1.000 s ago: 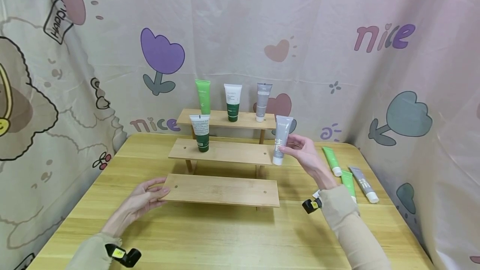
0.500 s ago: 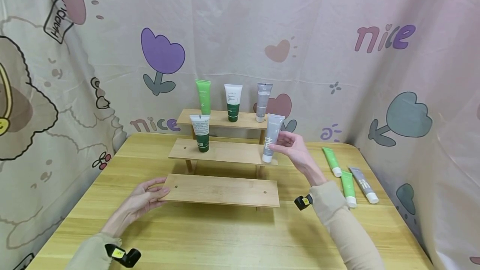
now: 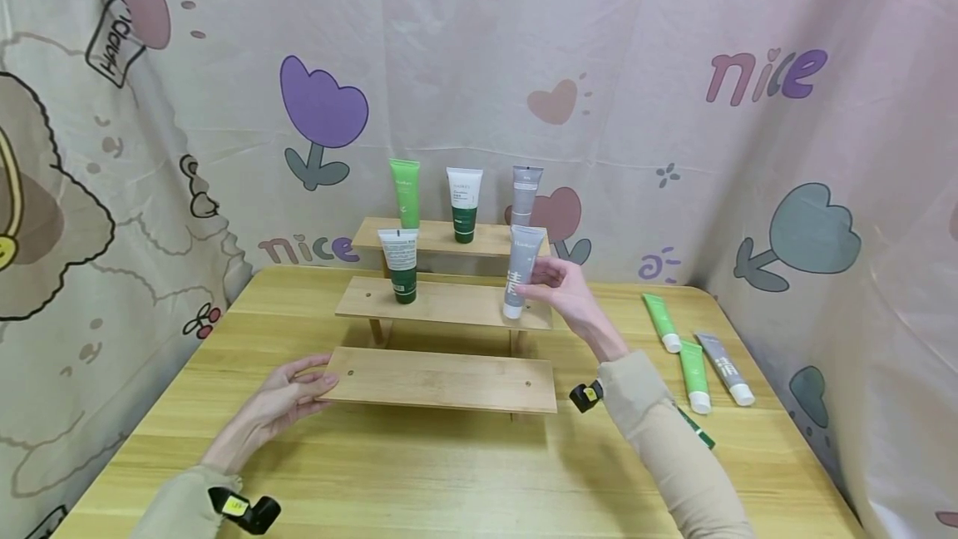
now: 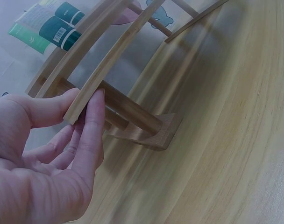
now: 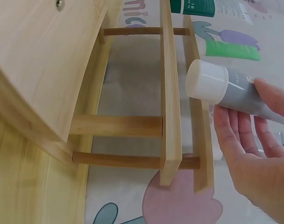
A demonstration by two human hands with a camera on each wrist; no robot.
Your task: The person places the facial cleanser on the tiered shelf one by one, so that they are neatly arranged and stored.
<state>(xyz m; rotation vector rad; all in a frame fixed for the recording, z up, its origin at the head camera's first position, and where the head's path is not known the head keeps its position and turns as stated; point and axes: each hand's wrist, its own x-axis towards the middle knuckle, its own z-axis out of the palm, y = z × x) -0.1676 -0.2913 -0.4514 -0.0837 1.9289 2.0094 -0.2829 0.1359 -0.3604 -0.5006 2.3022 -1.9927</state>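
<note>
A grey squeeze tube (image 3: 522, 269) with a white cap (image 5: 206, 81) is pinched between the thumb and fingers of my right hand (image 3: 565, 294). It stands cap down, leaning slightly, over the right part of the middle shelf (image 3: 456, 304) of a three-tier wooden stand. In the right wrist view a small gap shows between cap and shelf. My left hand (image 3: 288, 393) grips the left end of the lowest shelf (image 3: 441, 379), thumb above and fingers below, as the left wrist view shows. On the middle shelf's left part stands a white and dark green tube (image 3: 402, 266).
The top shelf (image 3: 434, 236) bears a light green tube (image 3: 407, 194), a white and green tube (image 3: 465, 205) and a grey tube (image 3: 526, 194). On the table's right lie two light green tubes (image 3: 694, 377), a grey tube (image 3: 724, 368) and a dark green one (image 3: 698, 429) partly behind the sleeve.
My right hand has carried the grey tube leftward, from beyond the middle shelf's right end to over its right part. The left hand stays on the lowest shelf.
</note>
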